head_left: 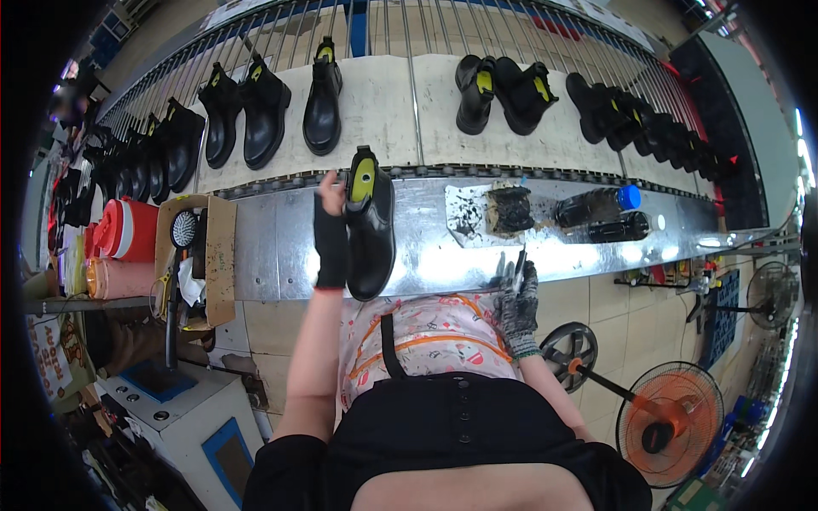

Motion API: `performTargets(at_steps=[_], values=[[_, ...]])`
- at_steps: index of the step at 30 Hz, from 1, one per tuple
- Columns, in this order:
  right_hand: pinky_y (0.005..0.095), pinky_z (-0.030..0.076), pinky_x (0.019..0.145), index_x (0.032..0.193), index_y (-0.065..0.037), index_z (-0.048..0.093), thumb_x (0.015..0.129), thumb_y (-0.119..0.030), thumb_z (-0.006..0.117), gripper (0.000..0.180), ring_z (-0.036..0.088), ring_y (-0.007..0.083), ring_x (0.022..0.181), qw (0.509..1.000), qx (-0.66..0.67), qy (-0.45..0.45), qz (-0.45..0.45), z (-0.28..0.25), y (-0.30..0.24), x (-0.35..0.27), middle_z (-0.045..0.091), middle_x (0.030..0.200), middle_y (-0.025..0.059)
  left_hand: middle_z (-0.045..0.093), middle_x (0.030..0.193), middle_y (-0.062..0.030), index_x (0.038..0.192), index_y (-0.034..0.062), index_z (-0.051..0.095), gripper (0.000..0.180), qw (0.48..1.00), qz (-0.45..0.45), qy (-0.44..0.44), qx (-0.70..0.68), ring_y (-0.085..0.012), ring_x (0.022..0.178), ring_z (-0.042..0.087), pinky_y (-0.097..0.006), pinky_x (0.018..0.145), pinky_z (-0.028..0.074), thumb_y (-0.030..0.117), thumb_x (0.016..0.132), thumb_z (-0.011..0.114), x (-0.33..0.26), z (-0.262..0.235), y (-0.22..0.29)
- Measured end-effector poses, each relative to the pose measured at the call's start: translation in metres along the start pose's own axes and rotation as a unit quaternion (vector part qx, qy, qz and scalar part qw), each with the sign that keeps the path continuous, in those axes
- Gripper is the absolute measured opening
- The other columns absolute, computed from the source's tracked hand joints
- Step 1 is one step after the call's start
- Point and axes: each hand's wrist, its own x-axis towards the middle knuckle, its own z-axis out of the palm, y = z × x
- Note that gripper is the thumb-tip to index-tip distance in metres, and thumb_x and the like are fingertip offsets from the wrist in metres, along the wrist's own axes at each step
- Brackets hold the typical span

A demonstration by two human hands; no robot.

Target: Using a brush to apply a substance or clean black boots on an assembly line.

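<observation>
A black ankle boot (371,226) with a yellow insole lies on the shiny metal bench (426,247) in front of me. My left hand (330,223), in a black fingerless wrap, grips the boot by its left side near the opening. My right hand (516,300), in a speckled grey glove, rests at the bench's near edge and holds a thin brush-like tool (519,271). A dirty black sponge (510,209) sits on a stained pad to the right of the boot.
Behind the bench a conveyor (383,111) carries several black boots on pale boards. Two dark bottles (601,206) lie at the right. A cardboard box (217,255) with tools and a red jug (128,230) stand left. An orange fan (669,422) is on the floor.
</observation>
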Motion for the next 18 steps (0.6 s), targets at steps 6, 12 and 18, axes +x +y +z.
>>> performTargets(at_steps=[6, 12, 18], values=[[0.0218, 0.042, 0.044, 0.142, -0.018, 0.026, 0.093, -0.020, 0.052, 0.056, 0.050, 0.0079, 0.053, 0.985, -0.108, -0.068, 0.113, 0.073, -0.046, -0.035, 0.059, 0.082, 0.0049, 0.061, 0.070, -0.0055, 0.080, 0.0005, 0.063, 0.076, 0.938, -0.189, -0.266, 0.119, -0.0162, 0.075, 0.057, -0.028, 0.074, 0.045, 0.062, 0.094, 0.020, 0.098, -0.003, -0.011], [0.0222, 0.040, 0.039, 0.139, -0.017, 0.032, 0.093, -0.019, 0.050, 0.049, 0.049, 0.0091, 0.050, 0.992, -0.067, -0.003, 0.109, 0.066, -0.062, -0.053, 0.060, 0.088, 0.0087, 0.055, 0.062, -0.0078, 0.059, 0.0034, 0.054, 0.083, 0.936, -0.127, -0.328, 0.007, -0.0206, 0.064, 0.053, -0.029, 0.070, 0.042, 0.073, 0.085, 0.017, 0.089, -0.001, -0.006], [0.0239, 0.046, 0.041, 0.135, -0.013, 0.033, 0.095, -0.017, 0.046, 0.043, 0.056, 0.0145, 0.054, 0.992, -0.061, -0.051, 0.100, 0.088, -0.071, -0.061, 0.061, 0.091, 0.0143, 0.050, 0.061, -0.0055, 0.056, 0.0052, 0.050, 0.080, 0.935, 0.089, -0.334, -0.077, -0.0174, 0.071, 0.045, -0.031, 0.084, 0.033, 0.075, 0.081, 0.021, 0.025, 0.022, 0.058]])
